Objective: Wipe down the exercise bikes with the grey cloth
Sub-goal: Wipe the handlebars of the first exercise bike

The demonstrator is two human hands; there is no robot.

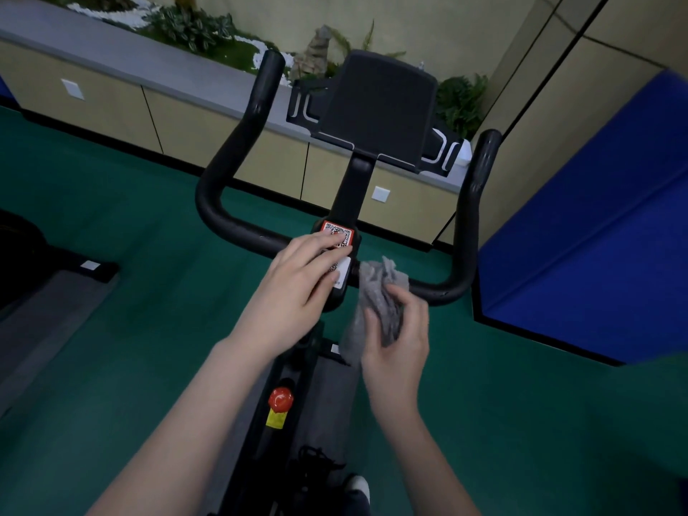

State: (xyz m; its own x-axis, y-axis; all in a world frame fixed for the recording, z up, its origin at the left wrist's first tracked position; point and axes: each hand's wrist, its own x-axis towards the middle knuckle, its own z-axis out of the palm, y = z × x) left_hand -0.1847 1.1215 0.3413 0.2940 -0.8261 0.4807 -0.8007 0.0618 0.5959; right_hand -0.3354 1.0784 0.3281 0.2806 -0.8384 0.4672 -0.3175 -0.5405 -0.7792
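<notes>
The grey cloth [379, 292] is bunched into a loose roll in the right hand [400, 342]. Its fingers are curled round the roll's lower half. The roll's long axis runs near to far. Its crumpled top end points away from the person and touches, or all but touches, the handlebar [238, 227] of the exercise bike [329, 392]. A thin tail hangs from the near end.

The cloth meets the bar just right of the centre post. The bar itself runs left to right, across the cloth's axis. On the right it goes to a bend and then rises into an upright grip on the far side. The right hand is plainly the nearer one for that stretch. My guess is that the coming stroke runs rightward along the bar, with the cloth laid across it.

The left hand [303, 277] lies flat on the centre post with its fingers straight. It partly covers a red-edged sticker [337, 230] and holds nothing. It sits just left of the cloth and seems to steady the bike.

Beyond the post, a dark screen holder [379, 109] stands between the two grips. Nearer the person, a red knob [280, 398] sits on the frame. A blue mat [588, 232] leans at the right, above the green floor [130, 348].
</notes>
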